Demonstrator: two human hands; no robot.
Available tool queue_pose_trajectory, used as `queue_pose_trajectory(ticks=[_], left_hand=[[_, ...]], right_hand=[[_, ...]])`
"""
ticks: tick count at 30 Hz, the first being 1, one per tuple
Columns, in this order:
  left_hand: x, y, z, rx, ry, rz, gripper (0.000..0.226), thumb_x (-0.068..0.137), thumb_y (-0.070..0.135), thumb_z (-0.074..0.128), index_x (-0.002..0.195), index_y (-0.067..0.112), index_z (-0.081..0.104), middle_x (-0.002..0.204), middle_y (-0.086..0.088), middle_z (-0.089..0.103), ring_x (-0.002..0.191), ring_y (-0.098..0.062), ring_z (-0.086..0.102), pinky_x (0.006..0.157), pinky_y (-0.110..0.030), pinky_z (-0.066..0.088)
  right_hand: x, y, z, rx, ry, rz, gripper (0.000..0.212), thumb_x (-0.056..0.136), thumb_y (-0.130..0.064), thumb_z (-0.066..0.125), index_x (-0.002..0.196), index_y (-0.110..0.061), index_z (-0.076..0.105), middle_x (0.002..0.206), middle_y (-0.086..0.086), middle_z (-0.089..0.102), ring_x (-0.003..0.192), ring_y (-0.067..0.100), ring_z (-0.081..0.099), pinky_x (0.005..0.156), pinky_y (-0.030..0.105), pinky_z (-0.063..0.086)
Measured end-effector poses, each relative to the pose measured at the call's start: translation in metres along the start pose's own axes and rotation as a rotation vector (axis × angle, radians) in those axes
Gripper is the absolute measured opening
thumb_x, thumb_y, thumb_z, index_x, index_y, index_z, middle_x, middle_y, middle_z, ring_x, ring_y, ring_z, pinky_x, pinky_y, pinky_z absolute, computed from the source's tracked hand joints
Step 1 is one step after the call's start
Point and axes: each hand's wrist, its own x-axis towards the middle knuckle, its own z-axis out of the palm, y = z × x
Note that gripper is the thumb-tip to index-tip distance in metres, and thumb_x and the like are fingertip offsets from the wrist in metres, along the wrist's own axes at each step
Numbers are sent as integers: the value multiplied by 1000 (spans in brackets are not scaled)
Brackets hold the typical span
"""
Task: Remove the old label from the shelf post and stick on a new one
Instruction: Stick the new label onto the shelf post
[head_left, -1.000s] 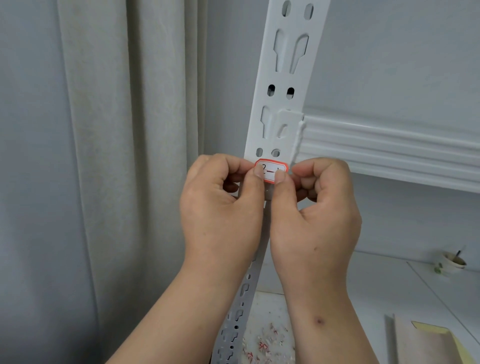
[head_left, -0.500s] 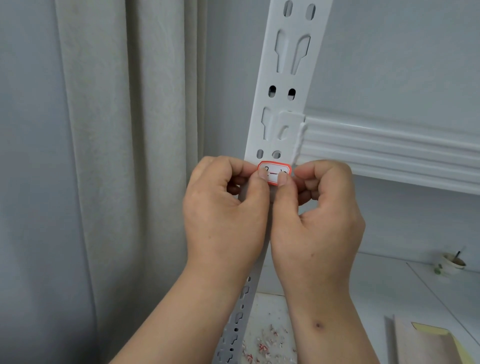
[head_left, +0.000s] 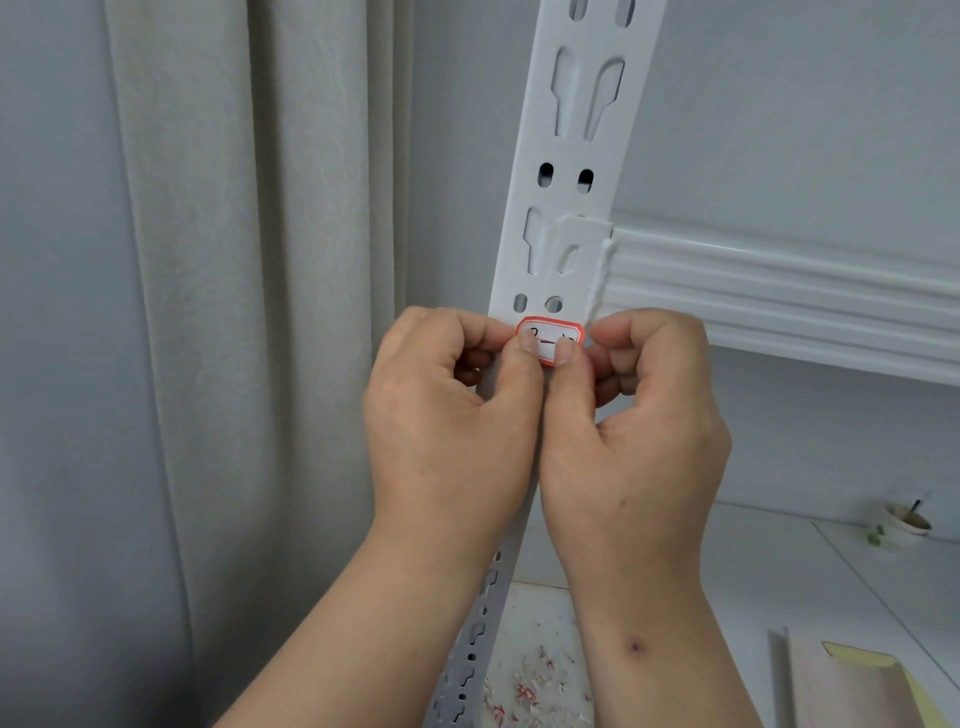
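A small white label (head_left: 550, 332) with a red border and handwritten marks sits on the white slotted shelf post (head_left: 571, 208), just below two oval holes. Both thumbs press on its lower half, side by side. My left hand (head_left: 447, 415) has its fingers curled at the post's left edge. My right hand (head_left: 639, 431) curls its fingers at the right edge. The label's lower part and the post behind my hands are hidden.
A white ribbed shelf beam (head_left: 779, 301) runs right from the post. A pale curtain (head_left: 234, 312) hangs at left. On the shelf below lie red-and-white label scraps (head_left: 530, 691), a yellow-edged paper sheet (head_left: 852, 691) and a small cup (head_left: 906, 525).
Both hands stay on the label. My left thumb has crept slightly inward across it; the view has shifted a little.
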Motion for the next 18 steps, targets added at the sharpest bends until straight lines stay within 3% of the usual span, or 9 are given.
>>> queue_pose_trajectory(ticks=[6,14,18], left_hand=[[0,0,0,-4,-3,-3,22,82,17,76,68,28,63,74,12,61,72,-6,61,63,-8,44],[1,0,1,-9,-6,-7,24,82,16,76,67,29,62,74,10,62,71,-5,60,61,-7,43],[1,0,0,-8,-8,-6,24,82,17,76,66,29,62,73,11,61,71,-5,60,61,-7,43]], right_hand=[[-1,0,1,-1,7,-4,24,85,-18,63,90,-31,43,75,-14,56,67,9,54,72,48,51],[-1,-1,0,-29,5,-16,35,85,-23,61,92,-45,34,76,-21,53,71,10,55,75,46,51],[-2,0,-1,-16,-5,10,27,85,-24,61,93,-37,39,75,-15,57,68,11,57,75,44,50]])
